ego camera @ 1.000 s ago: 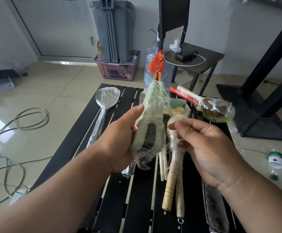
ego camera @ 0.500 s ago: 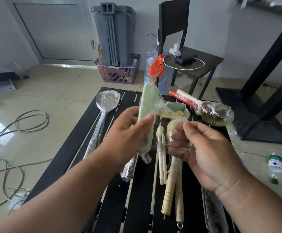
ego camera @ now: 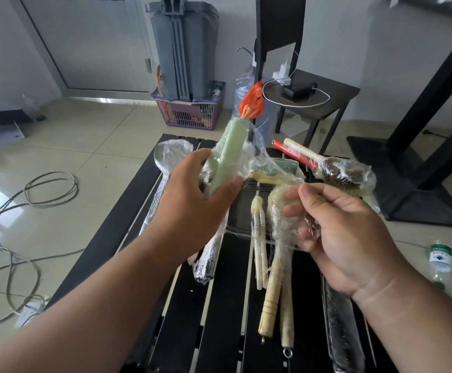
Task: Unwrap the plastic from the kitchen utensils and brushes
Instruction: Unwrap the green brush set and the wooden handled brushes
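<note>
My left hand [ego camera: 192, 200] grips a pale green brush [ego camera: 226, 157] upright above the black slatted table [ego camera: 219, 305]. Clear plastic wrap [ego camera: 270, 170] trails off the brush to my right hand [ego camera: 337, 232], which pinches the stretched film. On the table lie a wrapped spoon [ego camera: 169, 154], a wrapped dark item [ego camera: 207, 259] below my left hand, two thin wooden brushes [ego camera: 259, 243], wrapped bottle brushes with wooden handles [ego camera: 277, 265], and a wrapped bundle of red and wooden-handled brushes [ego camera: 335, 170].
A long wrapped dark utensil [ego camera: 340, 327] lies along the table's right edge. Cables [ego camera: 17, 211] coil on the tiled floor at left and a small bottle [ego camera: 440, 259] stands at right. Behind the table are a chair [ego camera: 311, 98], a purple basket [ego camera: 189, 111] and a grey bin [ego camera: 184, 47].
My left hand has turned the green brush and lifted it. My right hand has pulled the plastic film away to the right, so the wrap hangs loose off the brush.
</note>
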